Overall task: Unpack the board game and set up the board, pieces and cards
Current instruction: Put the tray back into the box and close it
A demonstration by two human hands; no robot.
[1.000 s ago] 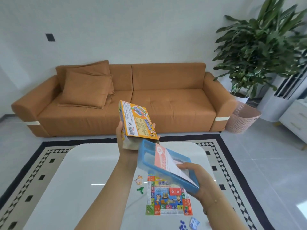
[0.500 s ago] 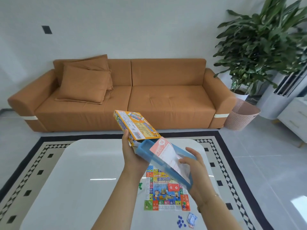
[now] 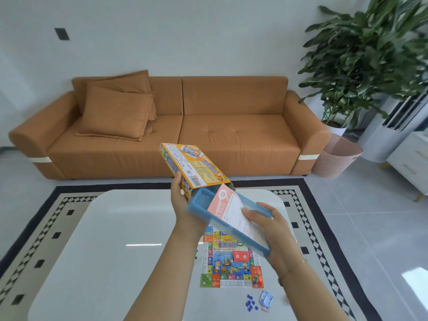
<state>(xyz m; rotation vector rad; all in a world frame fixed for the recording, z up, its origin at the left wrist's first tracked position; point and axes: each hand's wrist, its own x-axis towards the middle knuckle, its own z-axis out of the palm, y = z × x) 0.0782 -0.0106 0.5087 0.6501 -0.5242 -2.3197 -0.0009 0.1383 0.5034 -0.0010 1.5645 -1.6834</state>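
Board-game box, glossy orange printed cardboard with a barcode, is held tilted above the glossy white tabletop, the left hand with fingers wrapped round its open lower end. A blue plastic tray, rectangular and rounded at the corners, sticks out of the box; the right hand grips its near end, thumb pressing a pink-and-white paper sheet. Below lies the flat colourful game board, with small blue pieces near it. Since a second ago the tray has slid further out.
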